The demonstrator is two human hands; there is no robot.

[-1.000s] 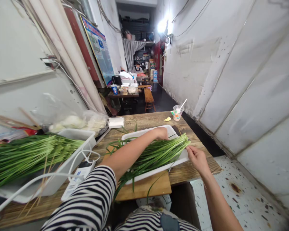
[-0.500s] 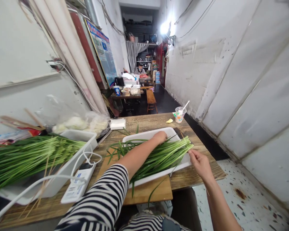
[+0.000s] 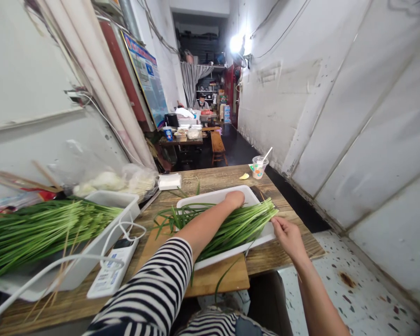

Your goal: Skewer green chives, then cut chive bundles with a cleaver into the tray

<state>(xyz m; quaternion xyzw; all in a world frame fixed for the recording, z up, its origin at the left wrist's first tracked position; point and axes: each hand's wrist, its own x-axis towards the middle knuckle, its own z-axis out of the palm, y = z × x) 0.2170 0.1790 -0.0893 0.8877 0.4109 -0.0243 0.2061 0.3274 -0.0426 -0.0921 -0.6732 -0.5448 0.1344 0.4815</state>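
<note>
A white tray [image 3: 213, 263] holds a thick bundle of garlic chives [image 3: 243, 228], pale stem ends to the right and green leaves to the left. My left hand [image 3: 235, 199] reaches over the bundle at the tray's far side, its fingers bent down and hidden by the chives. At the pale ends, my right hand [image 3: 287, 235] is closed, thumb and forefinger pinched together against the lowest stems. Whatever sits between those fingertips is too small to make out. Beneath the tray lies a wooden board [image 3: 220, 280], with a loose leaf hanging over its edge.
To the left, a larger white bin [image 3: 129, 205] is piled with more chives [image 3: 56, 228]. Thin sticks [image 3: 61, 275], a white power strip [image 3: 112, 268] and its cable are near it. A plastic cup [image 3: 259, 167] with a straw stands at the far corner. A person [image 3: 202, 102] sits far back.
The view has shifted slightly. My left hand has turned a little at the tray's far side; my right hand stays pinched at the stem ends.
</note>
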